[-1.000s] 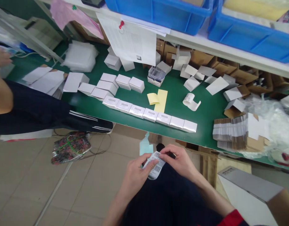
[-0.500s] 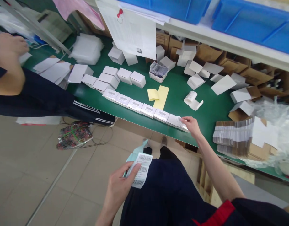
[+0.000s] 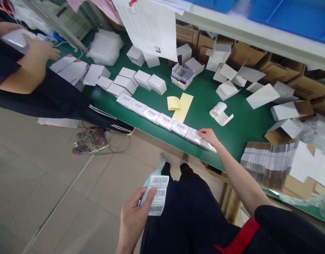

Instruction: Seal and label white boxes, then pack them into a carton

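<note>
In my left hand [image 3: 137, 215] is a strip of barcode labels [image 3: 159, 195], pinched under the thumb, with its pale backing hanging behind. My right hand [image 3: 208, 135] reaches over the table edge, fingertips closed on a small barcode label [image 3: 196, 134]. That label lies against the top of a white box [image 3: 192, 138] near the right end of a front row. To its left, several boxes carry barcode labels, such as the white labelled box [image 3: 179, 128]. The last box [image 3: 208, 145] is partly under my right wrist.
More white boxes [image 3: 125, 84] stand behind the row. A yellow paper [image 3: 184, 107], a curled label strip [image 3: 221, 113] and a box of packets [image 3: 181, 76] lie on the green table [image 3: 202, 106]. Flattened cartons [image 3: 268, 162] are stacked right. At left a co-worker's hands [image 3: 36, 49] hold something white.
My right hand has moved slightly left, bringing the label onto the second box from the right. My left hand keeps its strip. The co-worker's hands have come further into view with a white object.
</note>
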`<state>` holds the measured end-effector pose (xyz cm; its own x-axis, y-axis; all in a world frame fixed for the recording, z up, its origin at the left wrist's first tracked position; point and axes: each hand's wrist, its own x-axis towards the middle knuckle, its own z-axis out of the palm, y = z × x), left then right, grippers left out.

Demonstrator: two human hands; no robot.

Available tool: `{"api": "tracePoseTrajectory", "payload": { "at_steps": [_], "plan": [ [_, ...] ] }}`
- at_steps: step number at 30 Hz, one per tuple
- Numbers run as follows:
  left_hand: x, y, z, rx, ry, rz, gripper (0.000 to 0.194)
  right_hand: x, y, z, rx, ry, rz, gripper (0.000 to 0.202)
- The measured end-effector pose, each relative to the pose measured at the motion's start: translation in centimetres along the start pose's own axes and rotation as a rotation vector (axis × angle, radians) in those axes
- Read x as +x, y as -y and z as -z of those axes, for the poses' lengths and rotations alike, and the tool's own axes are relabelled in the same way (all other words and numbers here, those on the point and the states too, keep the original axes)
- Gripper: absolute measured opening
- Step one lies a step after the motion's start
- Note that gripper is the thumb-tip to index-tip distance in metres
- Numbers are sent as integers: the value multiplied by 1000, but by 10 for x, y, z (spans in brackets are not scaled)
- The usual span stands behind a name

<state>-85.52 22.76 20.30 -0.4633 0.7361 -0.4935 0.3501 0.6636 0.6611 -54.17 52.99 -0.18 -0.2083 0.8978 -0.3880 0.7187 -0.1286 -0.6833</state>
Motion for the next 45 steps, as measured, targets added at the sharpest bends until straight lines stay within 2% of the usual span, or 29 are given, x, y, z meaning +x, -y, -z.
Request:
{"api": "tracePoseTrajectory", "payload": {
  "at_steps": [5, 9, 19, 29, 38, 41, 45],
  "plan": [
    [-1, -11, -11, 4, 12, 24, 48, 6, 1, 2, -68, 74, 31, 29],
    [2, -18, -18, 13, 9, 2, 47, 8, 5, -4, -126, 73, 29, 29],
    [4, -30, -23, 11, 6, 18, 47, 4, 6, -17, -235, -70, 39, 29],
    [6, -30, -25, -7, -15, -31, 45, -1, 1, -27, -290, -207, 115, 29],
    [7, -18, -19, 32, 52, -16, 41, -10, -3, -36, -301, -303, 200, 27],
    [8, -20, -18, 46, 72, -20, 41, -11, -3, -37, -299, -318, 215, 26],
    [6, -27, -19, 19, 12, -28, 43, -17, -2, -40, -292, -344, 234, 28]
  ]
}}
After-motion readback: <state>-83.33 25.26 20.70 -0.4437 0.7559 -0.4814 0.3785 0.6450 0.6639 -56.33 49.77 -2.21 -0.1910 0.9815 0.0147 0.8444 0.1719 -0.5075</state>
